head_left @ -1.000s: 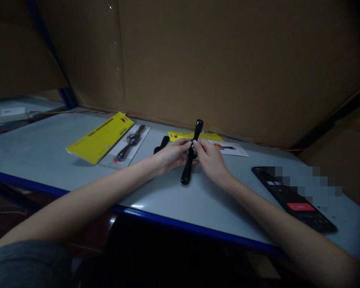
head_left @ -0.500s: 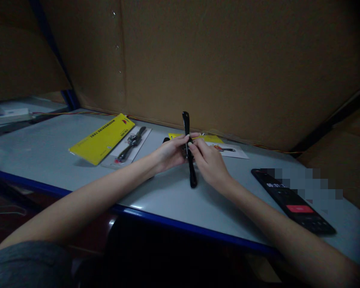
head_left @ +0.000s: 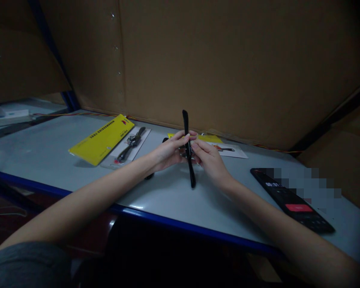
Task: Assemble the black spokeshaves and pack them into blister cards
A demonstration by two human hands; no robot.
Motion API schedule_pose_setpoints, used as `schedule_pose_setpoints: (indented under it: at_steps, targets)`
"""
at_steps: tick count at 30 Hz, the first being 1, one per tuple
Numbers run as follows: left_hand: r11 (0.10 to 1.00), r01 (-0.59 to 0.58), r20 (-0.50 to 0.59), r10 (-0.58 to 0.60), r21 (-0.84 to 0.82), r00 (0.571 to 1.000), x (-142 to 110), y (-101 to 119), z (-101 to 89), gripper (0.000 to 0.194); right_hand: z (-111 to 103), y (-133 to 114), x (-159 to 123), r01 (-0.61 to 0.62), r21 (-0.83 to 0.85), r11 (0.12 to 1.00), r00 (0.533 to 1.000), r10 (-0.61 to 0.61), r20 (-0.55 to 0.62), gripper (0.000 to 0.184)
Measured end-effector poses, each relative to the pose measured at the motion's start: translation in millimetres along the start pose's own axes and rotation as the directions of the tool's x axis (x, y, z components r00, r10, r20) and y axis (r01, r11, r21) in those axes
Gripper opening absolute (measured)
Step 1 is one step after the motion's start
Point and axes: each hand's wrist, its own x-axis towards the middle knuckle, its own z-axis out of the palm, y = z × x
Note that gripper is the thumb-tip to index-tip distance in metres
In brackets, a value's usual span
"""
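A black spokeshave (head_left: pixel 191 170) is held nearly upright above the table, one long handle pointing up and the other down. My left hand (head_left: pixel 171 151) is closed around its middle from the left, thumb against the body. From the right, my right hand (head_left: pixel 209 157) pinches at the same middle part, its fingertips by the metal there. The exact spot they grip is partly hidden. Behind my left wrist, dark ends of another object (head_left: pixel 150 176) show on the table; my arm covers the rest.
To the left, a yellow card (head_left: pixel 100 140) leans by a packaged spokeshave (head_left: pixel 132 144). Another yellow and white package (head_left: pixel 232 151) lies behind my hands. A phone (head_left: pixel 291 202) rests at the right. Cardboard (head_left: pixel 216 72) walls the table's back; its front edge (head_left: pixel 174 224) is blue.
My right thumb and fingers have shifted from the front of the spokeshave to its right side. The tool has turned slightly. My left hand keeps its hold.
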Motion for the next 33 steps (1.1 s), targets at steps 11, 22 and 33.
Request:
schedule_pose_setpoints:
  at_steps: [11,22,33]
  targets:
    - [0.985,0.154,-0.141,-0.142,0.078,0.98,2,1,-8.4,0.029,-17,-5,12,-0.075,-0.19,0.979,0.971,0.115,0.209,0.039]
    - [0.878,0.475,-0.117,-0.479,-0.062,0.87,10,-4,-40.2,0.031,-128,59,61,0.046,-0.882,0.47,0.914,0.336,0.227,0.031]
    - [0.868,0.494,-0.065,-0.491,0.05,0.869,7,0,-40.1,0.031,-174,102,77,0.002,-1.0,0.017,0.989,0.15,0.005,0.053]
